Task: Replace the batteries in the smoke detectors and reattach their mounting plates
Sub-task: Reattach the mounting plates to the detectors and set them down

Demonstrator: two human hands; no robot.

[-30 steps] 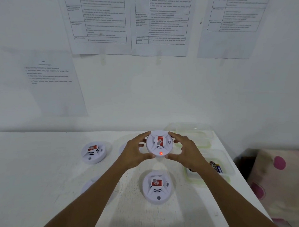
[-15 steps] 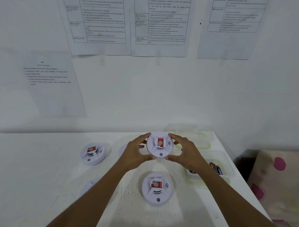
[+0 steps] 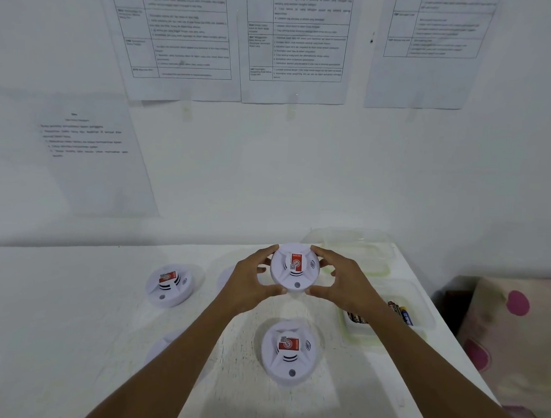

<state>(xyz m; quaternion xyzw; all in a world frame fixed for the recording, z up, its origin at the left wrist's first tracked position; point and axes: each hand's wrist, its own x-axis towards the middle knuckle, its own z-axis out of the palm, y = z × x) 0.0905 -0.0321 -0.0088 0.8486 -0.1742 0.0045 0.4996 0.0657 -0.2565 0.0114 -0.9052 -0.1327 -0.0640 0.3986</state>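
— While both hands are on it, where is the smoke detector (image 3: 294, 268)?

— Held up off the surface (image 3: 58, 310), toward its far side and a little right of the middle. Its face tilts toward the camera, with a red label in the middle and a small round button at the near edge.

— How do the hands have it?

— The left hand (image 3: 252, 280) takes the left rim and the right hand (image 3: 343, 283) the right rim. On each, the fingers (image 3: 323, 252) curl over the far edge and the thumb presses the near edge, so both grip the round body.

— What lies around it?

— A second detector (image 3: 288, 351) lies face up on the surface, straight toward the near side, between the two forearms. A third detector (image 3: 169, 284) lies well apart to the left. A white disc (image 3: 225, 276) peeks out behind the left hand, mostly hidden; I cannot tell what it is.

— And on the right?

— A clear tub (image 3: 421, 310) just beside the right wrist holds batteries (image 3: 400, 312). Another clear container (image 3: 361, 244) stands at the far right corner.

— Beyond the surface?

— Printed sheets (image 3: 180, 40) hang on the white wall (image 3: 269, 177), their text too blurred to read. A cushion (image 3: 515, 330) with pink dots is off the right edge.
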